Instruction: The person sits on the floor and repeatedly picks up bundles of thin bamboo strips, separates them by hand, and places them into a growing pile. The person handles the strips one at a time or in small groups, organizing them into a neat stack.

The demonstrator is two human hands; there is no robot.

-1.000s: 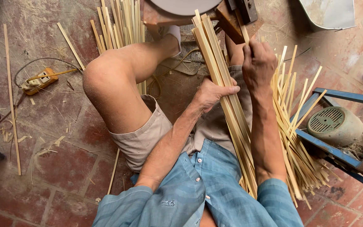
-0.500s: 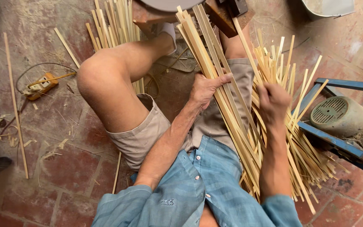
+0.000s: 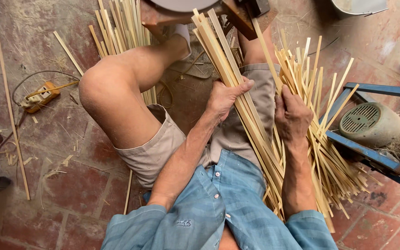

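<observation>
My left hand (image 3: 227,96) grips a bundle of long pale bamboo strips (image 3: 218,51) that lies slanted across my lap. My right hand (image 3: 293,115) rests on a looser pile of bamboo strips (image 3: 322,153) at my right side, its fingers curled round a few of them. I sit on the floor in beige shorts and a blue shirt, my left knee (image 3: 103,88) raised.
More bamboo strips (image 3: 121,28) lie beyond my knee. A single long strip (image 3: 12,120) lies on the red tiled floor at left, near an orange plug block (image 3: 40,97) with a cable. A blue metal frame (image 3: 371,157) with a grey motor (image 3: 369,122) stands at right.
My right hand has come down from the top of the held bundle onto the loose pile at my right. My left hand has kept its hold on the bundle.
</observation>
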